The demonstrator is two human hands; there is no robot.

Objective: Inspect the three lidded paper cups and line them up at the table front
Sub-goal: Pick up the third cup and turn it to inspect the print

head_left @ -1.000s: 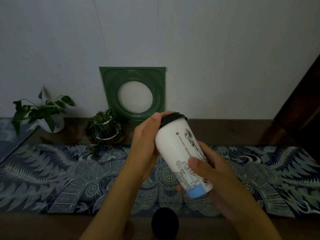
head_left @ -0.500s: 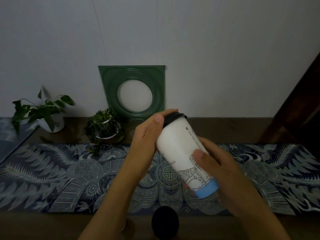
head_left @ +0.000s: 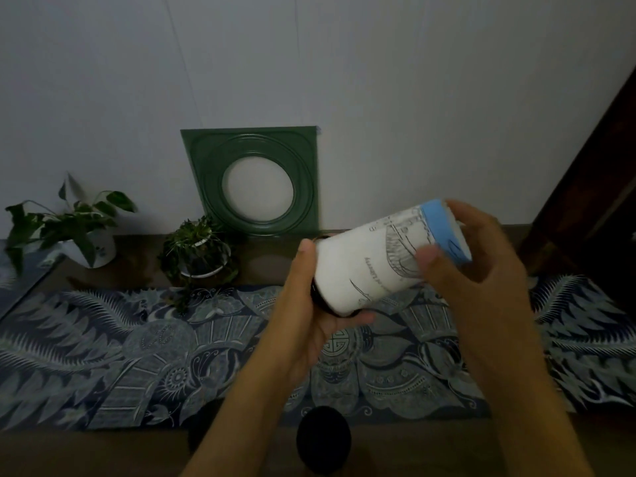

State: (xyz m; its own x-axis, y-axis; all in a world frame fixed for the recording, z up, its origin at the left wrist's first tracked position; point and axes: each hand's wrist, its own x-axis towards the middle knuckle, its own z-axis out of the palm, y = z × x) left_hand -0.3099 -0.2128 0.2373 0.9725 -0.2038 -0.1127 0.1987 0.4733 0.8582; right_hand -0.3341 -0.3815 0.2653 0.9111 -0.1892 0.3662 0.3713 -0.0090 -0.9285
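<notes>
Cup lying on its side in the air, held by both hands

Nearest, at the front edge of the worktop (head_left: 395,452), a dark round lid (head_left: 323,438) of another cup shows below the wrists, and a darker shape just left of it may be one more; it is too dim to tell. Above that, the left hand (head_left: 309,325) curls its fingers (head_left: 358,320) round the black-lid end of the white paper cup (head_left: 364,273), thumb on top. The right hand (head_left: 481,270) grips the blue-band bottom end, thumb in front. The cup's long way runs from the left fingers up and out to the right fingers, bottom end higher and farther away. To stand it up, I think the blue end must swing down toward the worktop. Farthest back are two plants (head_left: 199,253) and a green frame (head_left: 254,180).
</notes>
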